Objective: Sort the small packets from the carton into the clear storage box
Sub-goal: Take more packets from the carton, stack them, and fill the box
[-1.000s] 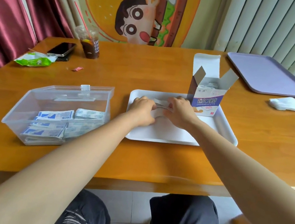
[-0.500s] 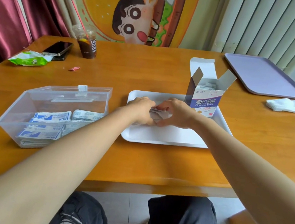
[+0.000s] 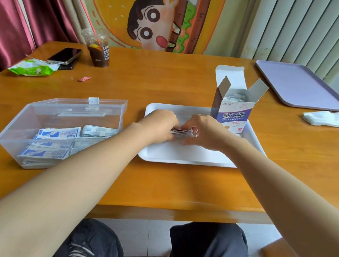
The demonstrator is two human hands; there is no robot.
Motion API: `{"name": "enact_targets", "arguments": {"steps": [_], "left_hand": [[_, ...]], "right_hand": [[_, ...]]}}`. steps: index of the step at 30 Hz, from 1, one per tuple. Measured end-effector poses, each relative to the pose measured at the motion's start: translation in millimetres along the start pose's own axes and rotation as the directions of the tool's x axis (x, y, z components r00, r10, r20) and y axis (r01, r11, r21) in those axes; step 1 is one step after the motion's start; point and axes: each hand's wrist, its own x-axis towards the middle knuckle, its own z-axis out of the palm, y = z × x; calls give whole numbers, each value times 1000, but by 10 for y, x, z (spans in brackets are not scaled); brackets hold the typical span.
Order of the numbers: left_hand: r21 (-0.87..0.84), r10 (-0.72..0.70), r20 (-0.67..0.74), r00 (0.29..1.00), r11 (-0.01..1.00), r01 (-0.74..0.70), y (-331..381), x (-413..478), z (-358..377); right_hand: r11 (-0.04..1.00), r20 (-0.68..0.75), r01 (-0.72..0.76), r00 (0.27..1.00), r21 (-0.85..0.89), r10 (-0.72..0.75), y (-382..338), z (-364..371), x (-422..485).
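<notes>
The open carton (image 3: 233,110) stands upright at the far right corner of the white tray (image 3: 186,156), with packets showing in its top. Over the tray's middle, my left hand (image 3: 160,122) and my right hand (image 3: 203,129) meet and together grip a small stack of packets (image 3: 182,133) between their fingers, just above the tray floor. Left of the tray sits the clear storage box (image 3: 63,109), lid raised at its back. Several white-and-blue packets (image 3: 55,142) lie in the box.
A purple tray (image 3: 300,85) and a white cloth (image 3: 333,119) lie at the far right. At the far left are an iced drink cup (image 3: 97,50), a phone (image 3: 64,55), a green wrapper (image 3: 32,68) and a small pink scrap (image 3: 84,78). Below the table edge are my knees.
Both hands have gathered the loose packets on the tray into one stack and raised it slightly. The carton and the storage box have not moved.
</notes>
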Motion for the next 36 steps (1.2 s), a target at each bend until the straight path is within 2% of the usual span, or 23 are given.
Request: {"name": "enact_targets", "arguments": {"steps": [3, 7, 10, 12, 16, 19, 26, 30, 36], "left_hand": [[144, 65, -6, 998, 987, -64, 26, -21, 22], [260, 75, -24, 997, 963, -66, 52, 2, 76], [237, 54, -50, 997, 971, -40, 33, 9, 84], [214, 41, -64, 997, 977, -27, 17, 12, 95], [204, 19, -83, 996, 979, -1, 47, 27, 97], [147, 43, -64, 997, 989, -33, 25, 1, 72], [122, 55, -16, 998, 991, -53, 35, -18, 36], [125, 37, -34, 999, 992, -32, 81, 7, 27], [229, 44, -97, 994, 973, -21, 110, 19, 51]], "right_hand": [[999, -1, -7, 1000, -49, 7, -22, -12, 13], [994, -34, 24, 999, -109, -28, -37, 2, 36], [992, -75, 11, 997, -127, -21, -27, 33, 33], [997, -69, 12, 997, -72, -17, -1, 39, 26], [1000, -8, 2, 1000, 9, -2, 52, -10, -21], [1000, 47, -4, 999, 13, 4, 38, -62, -48], [977, 38, 94, 995, -193, -88, -3, -40, -25], [953, 17, 91, 996, -288, -90, -50, -27, -4], [984, -32, 100, 994, -149, -106, 8, -54, -10]]}}
